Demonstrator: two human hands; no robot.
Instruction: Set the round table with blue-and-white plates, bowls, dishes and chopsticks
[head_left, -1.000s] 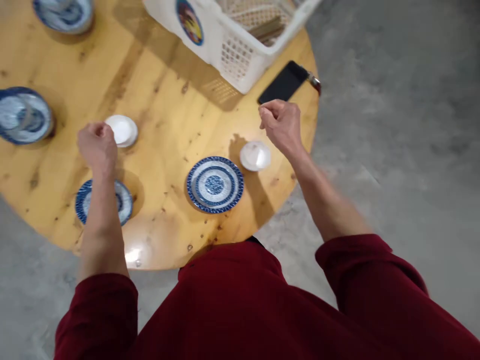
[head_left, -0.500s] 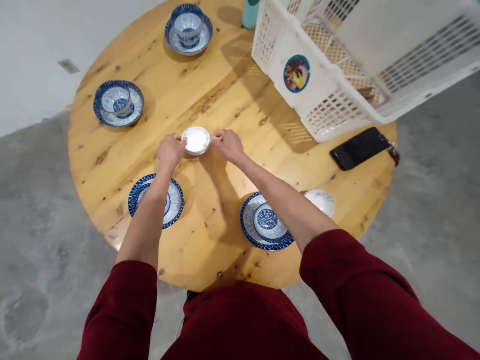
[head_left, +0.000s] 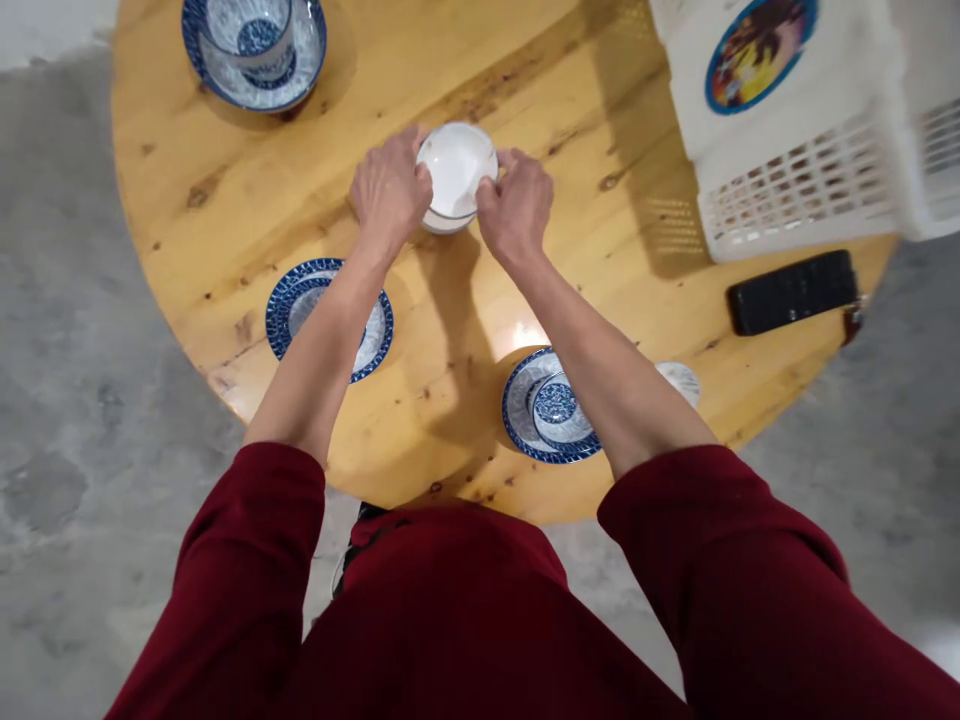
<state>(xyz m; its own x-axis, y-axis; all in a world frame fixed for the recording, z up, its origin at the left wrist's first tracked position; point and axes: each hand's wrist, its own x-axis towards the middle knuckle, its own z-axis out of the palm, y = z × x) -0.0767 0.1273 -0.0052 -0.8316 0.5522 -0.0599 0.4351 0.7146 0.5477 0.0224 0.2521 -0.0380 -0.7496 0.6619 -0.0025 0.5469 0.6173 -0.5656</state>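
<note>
Gripping white bowl (head_left: 456, 172) from both sides: left hand (head_left: 390, 190), right hand (head_left: 516, 205), fingers curled on rim. Blue plates (head_left: 328, 318) nearer table edge (head_left: 225, 385); bare wood between.

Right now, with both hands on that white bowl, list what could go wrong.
1. The white bowl is pinched only at its rim between the left hand and right hand; it could slip and tip.
2. The right forearm passes directly over the blue plate with its small dish near the table edge; a dropped arm might knock them off.
3. The phone lies close to the rim beside the white basket; a nudge could send it down.
</note>
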